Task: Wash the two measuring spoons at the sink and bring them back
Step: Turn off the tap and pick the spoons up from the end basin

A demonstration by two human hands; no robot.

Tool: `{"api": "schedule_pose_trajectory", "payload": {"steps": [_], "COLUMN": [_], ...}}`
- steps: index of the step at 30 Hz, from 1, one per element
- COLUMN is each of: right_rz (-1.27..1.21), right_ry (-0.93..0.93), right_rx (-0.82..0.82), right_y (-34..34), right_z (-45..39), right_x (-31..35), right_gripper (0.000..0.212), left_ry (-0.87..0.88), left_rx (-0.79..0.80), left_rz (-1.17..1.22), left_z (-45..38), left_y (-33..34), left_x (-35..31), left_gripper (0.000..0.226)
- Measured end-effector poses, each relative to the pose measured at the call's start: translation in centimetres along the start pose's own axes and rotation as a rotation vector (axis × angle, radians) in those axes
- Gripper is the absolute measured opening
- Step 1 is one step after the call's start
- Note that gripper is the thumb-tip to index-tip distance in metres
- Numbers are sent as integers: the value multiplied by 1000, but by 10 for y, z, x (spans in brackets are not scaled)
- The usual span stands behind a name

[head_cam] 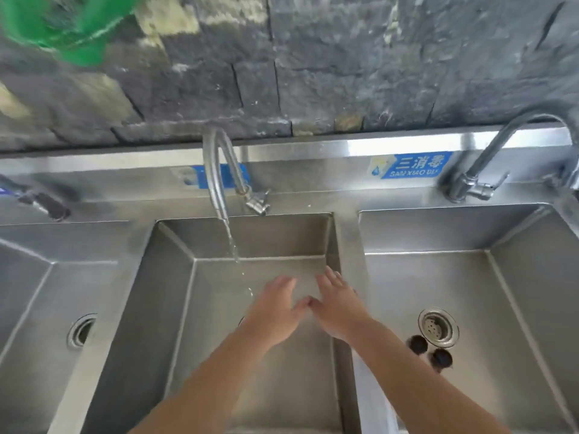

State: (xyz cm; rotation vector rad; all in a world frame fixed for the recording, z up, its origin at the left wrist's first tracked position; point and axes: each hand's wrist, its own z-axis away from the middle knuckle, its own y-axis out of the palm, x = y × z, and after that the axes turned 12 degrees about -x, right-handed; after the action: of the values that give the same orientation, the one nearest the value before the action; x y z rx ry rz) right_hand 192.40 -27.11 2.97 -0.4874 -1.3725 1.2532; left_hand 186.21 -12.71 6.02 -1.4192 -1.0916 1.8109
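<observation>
3 basins side by side; both hands over the middle basin (175, 308), faucet (219, 170) behind.

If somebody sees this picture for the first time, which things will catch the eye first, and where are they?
First the two bare hands, left hand and right hand, open and empty over the middle basin, thumbs almost meeting. Next the thin stream of water falling from the middle tap, just left of the hands. Then two dark round objects lying beside the drain in the right basin.
</observation>
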Motion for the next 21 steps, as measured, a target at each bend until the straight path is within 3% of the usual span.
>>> {"api": "schedule_pose_trajectory", "payload": {"steps": [3,8,11,14,17,21], "right_rz": [-32,-161,-119,-204,-401,-370], "right_ry": [-46,16,14,58,98,106], "right_rx": [30,-15,-33,-150,-173,-158], "right_y": [12,19,16,5,-1,11], "right_z": [-32,-81,-116,-142,-158,-168], "right_x": [49,111,130,142,154,162], "right_gripper": [56,18,42,64,60,56], "left_ry": [-86,-121,-28,12,107,169], "left_rx": [-16,-56,-72,-129,-89,9], "left_rz": [-50,1,-47,10,-101,-218], "left_z": [-20,-67,-102,-135,-163,-187], "left_y": [-28,-53,-65,-78,-82,-76], "left_x": [38,79,94,101,108,115], "left_gripper": [59,44,50,70,84,89]}}
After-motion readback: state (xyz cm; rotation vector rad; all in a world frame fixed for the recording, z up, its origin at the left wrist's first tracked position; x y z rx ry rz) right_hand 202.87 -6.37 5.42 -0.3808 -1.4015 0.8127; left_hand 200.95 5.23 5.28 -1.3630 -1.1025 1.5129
